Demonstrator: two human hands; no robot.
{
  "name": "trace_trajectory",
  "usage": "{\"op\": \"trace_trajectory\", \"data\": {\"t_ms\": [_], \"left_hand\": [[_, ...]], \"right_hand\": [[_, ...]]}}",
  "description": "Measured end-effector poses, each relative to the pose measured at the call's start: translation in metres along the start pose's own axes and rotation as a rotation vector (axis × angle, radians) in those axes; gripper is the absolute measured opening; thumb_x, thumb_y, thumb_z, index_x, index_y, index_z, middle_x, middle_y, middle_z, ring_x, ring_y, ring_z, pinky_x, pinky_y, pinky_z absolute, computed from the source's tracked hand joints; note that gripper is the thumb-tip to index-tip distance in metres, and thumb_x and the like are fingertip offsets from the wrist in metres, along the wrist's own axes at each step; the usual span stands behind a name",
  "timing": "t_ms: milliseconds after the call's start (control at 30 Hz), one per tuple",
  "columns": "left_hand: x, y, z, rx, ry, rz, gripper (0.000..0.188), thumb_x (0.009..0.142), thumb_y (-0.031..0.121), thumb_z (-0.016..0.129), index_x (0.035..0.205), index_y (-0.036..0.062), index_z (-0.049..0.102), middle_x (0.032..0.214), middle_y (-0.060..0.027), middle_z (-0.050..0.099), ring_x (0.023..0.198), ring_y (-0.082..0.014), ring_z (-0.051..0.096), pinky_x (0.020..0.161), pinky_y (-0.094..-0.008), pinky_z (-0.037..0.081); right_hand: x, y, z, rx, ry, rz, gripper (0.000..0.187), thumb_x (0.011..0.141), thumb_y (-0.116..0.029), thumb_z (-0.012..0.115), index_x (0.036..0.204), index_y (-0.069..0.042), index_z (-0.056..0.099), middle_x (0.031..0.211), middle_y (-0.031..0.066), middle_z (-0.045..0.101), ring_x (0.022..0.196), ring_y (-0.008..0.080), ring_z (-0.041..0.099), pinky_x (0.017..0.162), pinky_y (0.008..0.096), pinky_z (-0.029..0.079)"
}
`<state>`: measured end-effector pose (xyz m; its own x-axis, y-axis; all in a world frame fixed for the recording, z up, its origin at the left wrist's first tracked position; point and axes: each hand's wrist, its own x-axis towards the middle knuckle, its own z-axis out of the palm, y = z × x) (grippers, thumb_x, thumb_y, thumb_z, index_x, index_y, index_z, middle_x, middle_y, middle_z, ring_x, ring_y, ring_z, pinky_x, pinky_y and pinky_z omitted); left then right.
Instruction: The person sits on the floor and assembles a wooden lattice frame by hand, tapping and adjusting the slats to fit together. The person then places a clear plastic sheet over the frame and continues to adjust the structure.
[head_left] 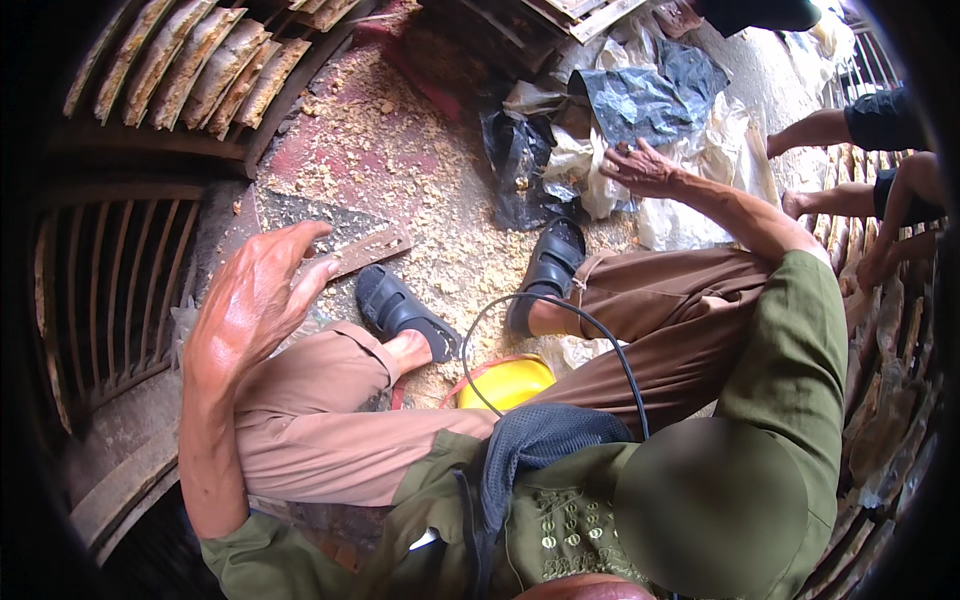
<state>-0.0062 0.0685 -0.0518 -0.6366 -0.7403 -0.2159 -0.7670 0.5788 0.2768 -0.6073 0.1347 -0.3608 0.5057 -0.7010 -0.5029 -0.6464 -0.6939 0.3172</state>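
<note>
Olive-green shirt (415,500), slvs. ending well up the arm from each hand: L slv. (270,560) back of L hand (262,295), R slv. (785,370) back of R hand (640,168). Chest, nearer the body than both hands, has embroidery (570,522) w/ rows of pale round bits. Dk blue-grey mesh cloth (535,445) there too, plus thin blk cable (530,295) looping betw. the hands. Trousers (325,455) brown, L leg lighter/pinkish, R leg darker, approx. betw. & below hands. Dk sandals, L (405,318) & R (550,268), wide straps, also betw. hands.
</note>
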Motion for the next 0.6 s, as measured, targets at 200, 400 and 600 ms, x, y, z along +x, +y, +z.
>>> {"op": "trace_trajectory", "data": {"t_ms": [200,400,600], "left_hand": [[0.005,0.001,-0.013,-0.196,-0.174,-0.055,0.038,0.101,0.025,0.073,0.131,0.0009,0.071,0.11,-0.0236,0.077,0.1,-0.037,0.075,0.093,-0.0459,0.056],[0.037,0.02,-0.018,-0.273,-0.12,0.085,0.042,0.101,0.029,0.073,0.133,0.0008,0.07,0.114,-0.0241,0.077,0.106,-0.0336,0.078,0.093,-0.0436,0.059],[0.051,0.017,-0.034,-0.26,0.161,0.218,0.074,0.102,0.042,0.073,0.156,-0.0021,0.048,0.148,-0.0281,0.062,0.138,-0.0386,0.061,0.113,-0.0509,0.051]], "right_hand": [[0.058,0.06,-0.11,0.796,0.441,0.209,0.024,0.104,-0.022,0.063,0.094,-0.002,0.07,0.085,0.0194,0.069,0.083,0.0401,0.073,0.074,0.0496,0.056],[0.027,0.164,-0.212,0.731,0.944,0.486,0.032,0.107,-0.031,0.065,0.098,0.0,0.066,0.083,0.0157,0.071,0.073,0.0254,0.071,0.065,0.0424,0.053],[0.042,0.128,-0.359,0.942,1.177,0.385,0.042,0.101,-0.046,0.076,0.095,-0.008,0.06,0.078,0.0023,0.061,0.058,0.0081,0.06,0.043,0.0264,0.048]]}}
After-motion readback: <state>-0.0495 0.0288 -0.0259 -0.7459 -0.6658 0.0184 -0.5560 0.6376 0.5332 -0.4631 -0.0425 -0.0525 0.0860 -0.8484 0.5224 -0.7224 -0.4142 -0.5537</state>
